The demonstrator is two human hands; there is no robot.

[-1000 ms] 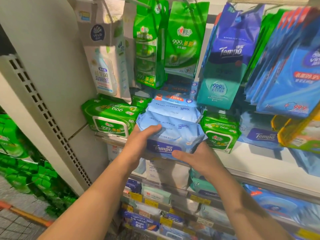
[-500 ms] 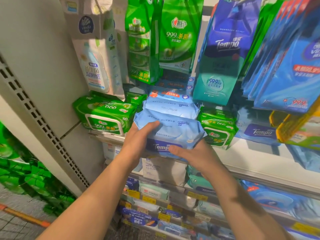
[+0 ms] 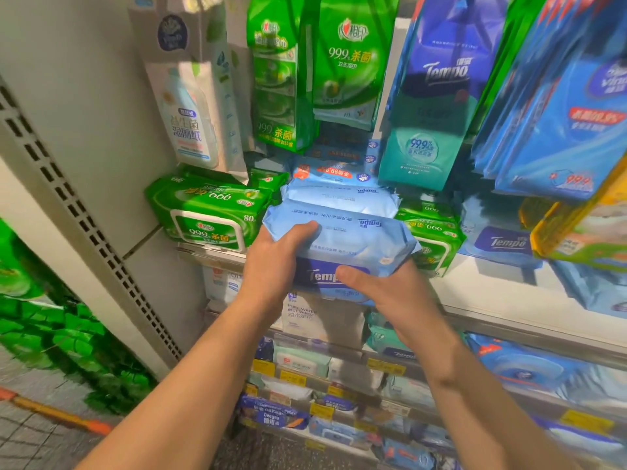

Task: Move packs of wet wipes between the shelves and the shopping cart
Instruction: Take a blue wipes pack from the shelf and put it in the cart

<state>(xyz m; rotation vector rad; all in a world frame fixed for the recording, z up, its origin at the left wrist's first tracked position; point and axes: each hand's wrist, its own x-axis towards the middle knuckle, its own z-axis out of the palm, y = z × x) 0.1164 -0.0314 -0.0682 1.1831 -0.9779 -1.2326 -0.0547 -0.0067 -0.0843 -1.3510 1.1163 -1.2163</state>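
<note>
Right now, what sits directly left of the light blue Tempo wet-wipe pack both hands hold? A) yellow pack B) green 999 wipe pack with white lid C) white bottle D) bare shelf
B: the green 999 wipe pack with white lid lies left of the light blue Tempo wet-wipe pack.

Between our left hand (image 3: 271,262) and right hand (image 3: 390,293) we hold a pale blue pack (image 3: 339,239) of soft plastic film, faintly sheened and crinkled at its sealed ends. Just left of our left hand the green pack (image 3: 207,212) is glossier film with a smooth hard plastic lid, and above both hands the hanging bags (image 3: 349,59) shine like slick foil. Under our hands the shelf edge (image 3: 509,320) looks like smooth painted metal, and left of them the upright post (image 3: 81,215) is matt, perforated metal.
</note>
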